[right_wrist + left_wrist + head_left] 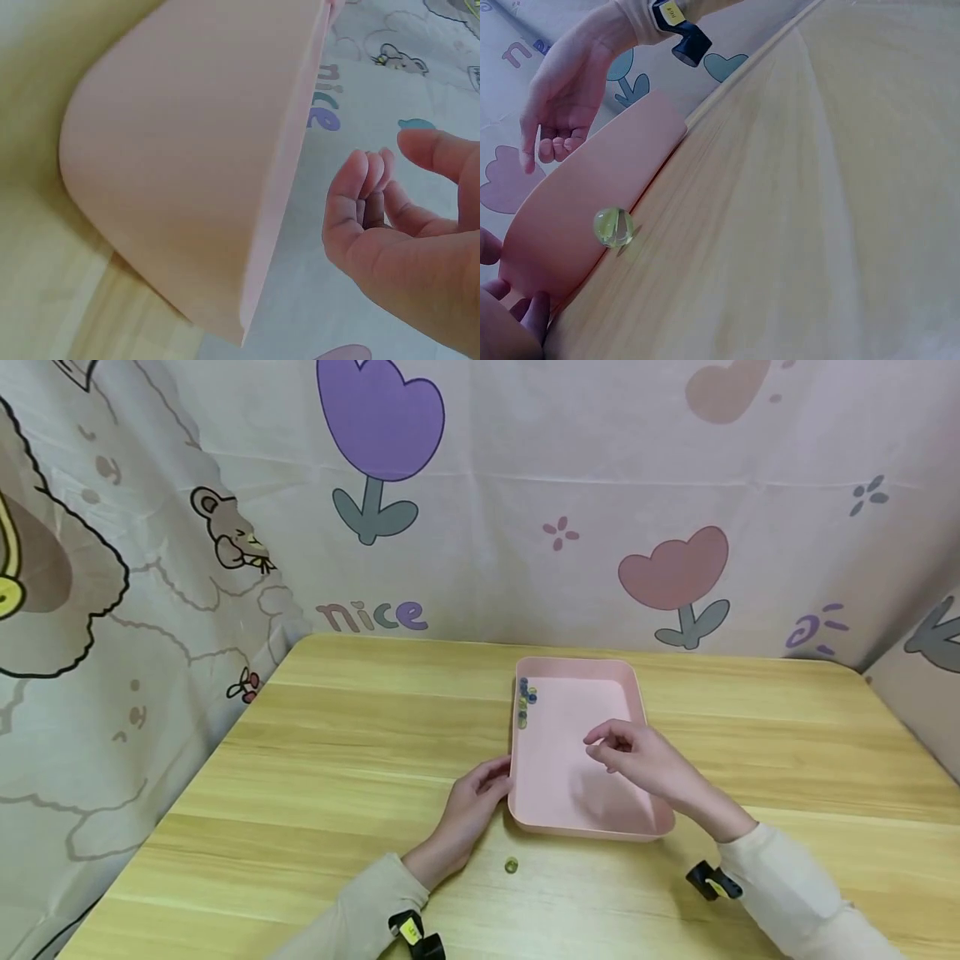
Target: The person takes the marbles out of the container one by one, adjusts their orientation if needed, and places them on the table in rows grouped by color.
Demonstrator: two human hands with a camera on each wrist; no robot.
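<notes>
Against the left outer wall of the pink tray [577,760] my left hand [468,814] rests its fingers, which do not wrap the rim in the head view. Over the tray's right part hovers my right hand [633,760], fingers loosely bent, nothing visible between them. The right wrist view shows a gap between the thumb and the other fingers [349,199]. Several blue and yellow-green glass marbles [522,702] lie along the tray's left wall, toward its far corner. One yellow-green marble [613,227] sits on the table just outside the tray's near side.
The wood-grain table [360,718] carries the tray. A printed cloth [495,577] hangs behind and at the sides. Each sleeve bears a small black wrist camera, one on the left [420,937] and one on the right [712,882].
</notes>
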